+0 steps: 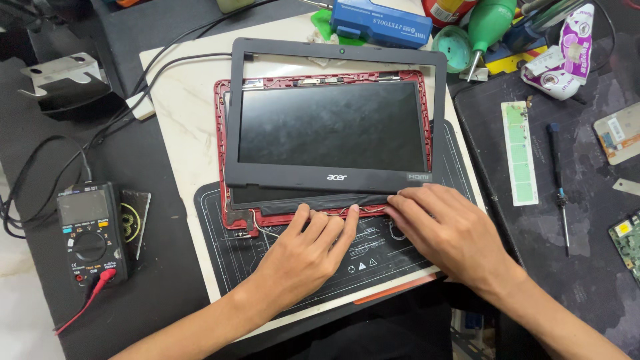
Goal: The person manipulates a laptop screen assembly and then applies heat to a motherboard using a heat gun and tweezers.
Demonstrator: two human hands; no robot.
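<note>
A laptop screen assembly lies flat on a dark work mat (413,257) in the middle of the bench, its long axis running left to right across the view; its camera edge points away from the person and its hinge edge points toward them; the dark display panel (331,127) sits inside a red back cover (219,120), and a loose grey bezel frame (233,113) rests over both, shifted a little away from the person so that a strip of black tape (320,203) shows along the near edge. The left hand (308,250) lies palm down on the mat with its fingers straight and slightly spread, the fingertips (352,212) touching the near edge of the tape; it grips nothing. The right hand (453,230) lies palm down just beside it, fingers stretched toward the left, their tips pressing on the right end of the same edge below the frame's lower corner; it also holds nothing. A multimeter (90,233) with a red lead sits well to the left; a screwdriver (559,180) and a green strip (519,152) lie to the right; a blue tool case (380,23) lies beyond the screen.
</note>
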